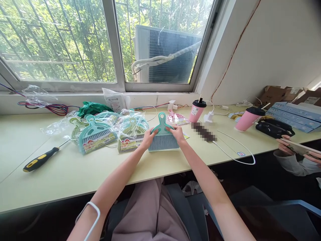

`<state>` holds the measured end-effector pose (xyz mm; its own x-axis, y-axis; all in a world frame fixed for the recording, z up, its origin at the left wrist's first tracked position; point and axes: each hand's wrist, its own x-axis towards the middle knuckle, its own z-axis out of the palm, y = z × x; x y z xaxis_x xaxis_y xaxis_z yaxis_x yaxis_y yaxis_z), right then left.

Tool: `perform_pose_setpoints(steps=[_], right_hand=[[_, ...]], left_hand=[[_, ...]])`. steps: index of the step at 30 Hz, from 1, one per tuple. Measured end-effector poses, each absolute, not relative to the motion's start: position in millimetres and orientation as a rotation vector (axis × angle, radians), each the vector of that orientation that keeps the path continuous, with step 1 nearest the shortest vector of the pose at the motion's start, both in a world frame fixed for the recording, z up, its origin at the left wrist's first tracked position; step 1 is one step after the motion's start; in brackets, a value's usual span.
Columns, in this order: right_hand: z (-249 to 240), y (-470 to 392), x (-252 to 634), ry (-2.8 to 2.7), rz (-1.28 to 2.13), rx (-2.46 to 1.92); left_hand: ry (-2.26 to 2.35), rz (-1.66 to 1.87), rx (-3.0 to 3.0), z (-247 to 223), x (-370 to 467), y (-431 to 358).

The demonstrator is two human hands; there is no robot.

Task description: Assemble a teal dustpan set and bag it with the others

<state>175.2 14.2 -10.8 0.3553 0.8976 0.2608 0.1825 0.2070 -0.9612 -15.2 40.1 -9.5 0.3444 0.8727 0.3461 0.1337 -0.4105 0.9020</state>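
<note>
Teal brush (163,138) flat on pale green table (75,167), head view, bristles toward 6 o'clock. Gripped at 9 o'clock edge by left hand (148,137), at 3 o'clock edge by right hand (177,133). Wrapped brush sets (96,135) at 9 o'clock; pink cup (197,111) at 2 o'clock.

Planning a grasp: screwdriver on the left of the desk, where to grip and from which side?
Probably the black-and-yellow handle of the screwdriver, from above. It lies flat on the desk, handle toward the near edge, thin shaft pointing to the packaged brushes; bare surface around the handle.
</note>
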Motion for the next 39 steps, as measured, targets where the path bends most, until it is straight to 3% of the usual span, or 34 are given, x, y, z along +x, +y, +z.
perform_pose_setpoints(steps=[14, 19, 22, 32, 39], right_hand=[[3, 10, 200, -1.359, 0.84, -1.236], [-18, 4, 240, -1.429, 0.383, -1.913], [-27, -1, 260, -1.576, 0.274, -2.226], [-1, -12, 295, -1.819, 0.458, -2.442], [5, -19, 308, -1.682, 0.587, -2.436]], left_hand=[[0.793, 1.229, 1.63, -11, -18, 43], [0.79, 1.244, 1.243, -14, -27, 60], [0.771, 1.254, 1.122, -18, -27, 67], [0.763, 1.238, 1.158, -16, -23, 55], [0.742, 1.25, 1.204, -18, -24, 58]])
